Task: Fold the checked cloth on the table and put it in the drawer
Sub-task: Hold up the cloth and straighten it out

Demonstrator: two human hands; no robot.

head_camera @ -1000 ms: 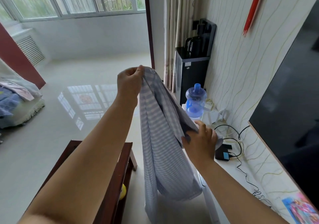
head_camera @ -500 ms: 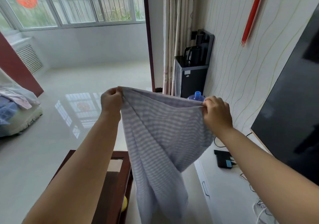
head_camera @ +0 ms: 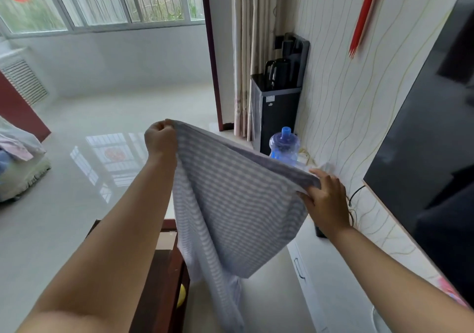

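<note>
I see the checked cloth (head_camera: 238, 204) up in the air, held between two bare hands. It is not on the table (head_camera: 164, 268). It hangs above the table's far right corner and over the floor (head_camera: 77, 178) just past it.

The left hand (head_camera: 160, 140) is raised higher. Its fingers (head_camera: 157, 128) are curled tight into a fist around one top corner of the cloth. The right hand (head_camera: 327, 201) is lower and off to the right. Its fingers (head_camera: 318, 176) bend over the other end of the top edge and its thumb pinches the cloth from below. The top edge runs in a slanted line from the left hand down to the right hand.

The cloth is grey and white. It sags in a big pocket between the hands and then drops in a long, narrow tail that goes out of view at the bottom.

The table is dark red-brown wood. Something small and yellow (head_camera: 181, 295) sits under its right edge.

On the right there is a low white cabinet (head_camera: 333, 281) with a drawer handle (head_camera: 298, 268). A blue water bottle (head_camera: 284, 144) stands at its far end, just behind the cloth. A black screen (head_camera: 423, 140) hangs on the wall above it.
</note>
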